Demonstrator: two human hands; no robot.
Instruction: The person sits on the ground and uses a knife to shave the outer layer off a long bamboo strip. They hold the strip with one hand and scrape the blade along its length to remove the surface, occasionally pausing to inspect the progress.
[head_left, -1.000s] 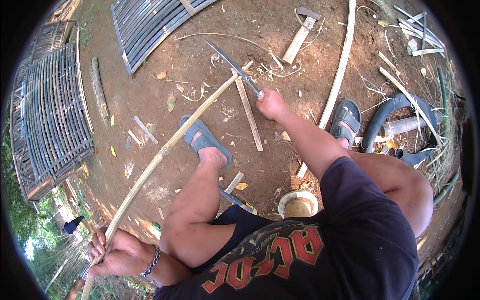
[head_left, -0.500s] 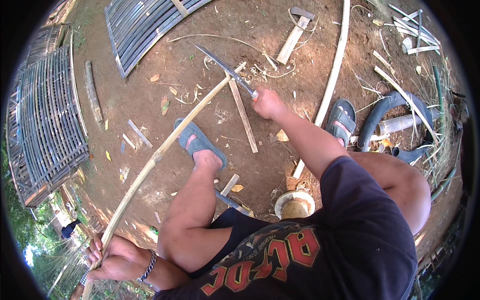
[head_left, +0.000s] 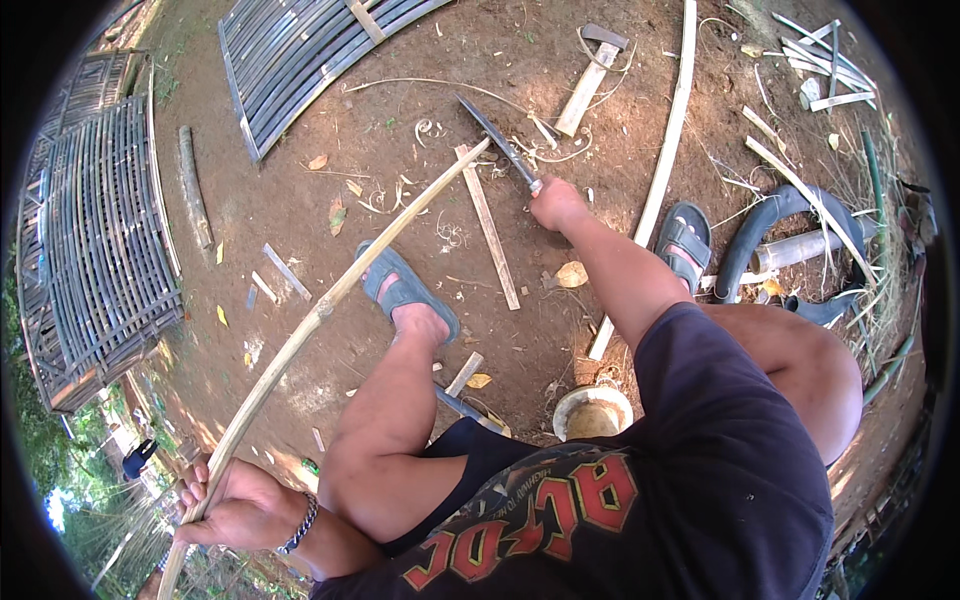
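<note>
At the lower left my left hand [head_left: 245,505] is closed round the near end of a long, pale bamboo strip [head_left: 322,308]. The strip slants up across the view, with a node partway along. My right hand [head_left: 558,203] grips the handle of a machete [head_left: 508,148], whose dark blade points away and to the left. The strip's far tip lies close beside the blade; whether they touch I cannot tell. Below that tip, a flat piece of wood [head_left: 490,235] lies on the ground, among curled shavings [head_left: 450,232].
An axe [head_left: 590,90] lies at the far side. To its right stretches another long bamboo strip [head_left: 665,165]. A black rubber tube [head_left: 745,240] curves by my right sandal [head_left: 685,240]. Slatted bamboo panels [head_left: 95,250] are at the left. A round pale container [head_left: 592,412] stands near me.
My right hand has shifted slightly right, and the machete has swung from crossing over the strip's far end to beside its tip. My left hand still holds the strip.
</note>
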